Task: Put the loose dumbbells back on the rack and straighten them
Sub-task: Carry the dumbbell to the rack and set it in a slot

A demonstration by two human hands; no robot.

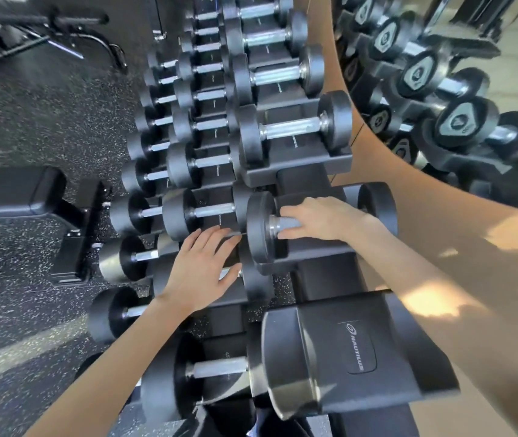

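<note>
The empty rack cradle [358, 348] is nearest. Beyond it, the right hand [317, 219] grips the handle of a heavy, rigid dumbbell [262, 228] on the rack's top tier; the left hand [202, 272] rests open on a neighbouring one.

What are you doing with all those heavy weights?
A person is tidying dumbbells on a rack. The right hand is wrapped around the metal handle of a big dumbbell sitting in a top-row cradle. The left hand lies open and flat over a dumbbell in the row below. Many other dumbbells already sit lined up along the rack.
</note>
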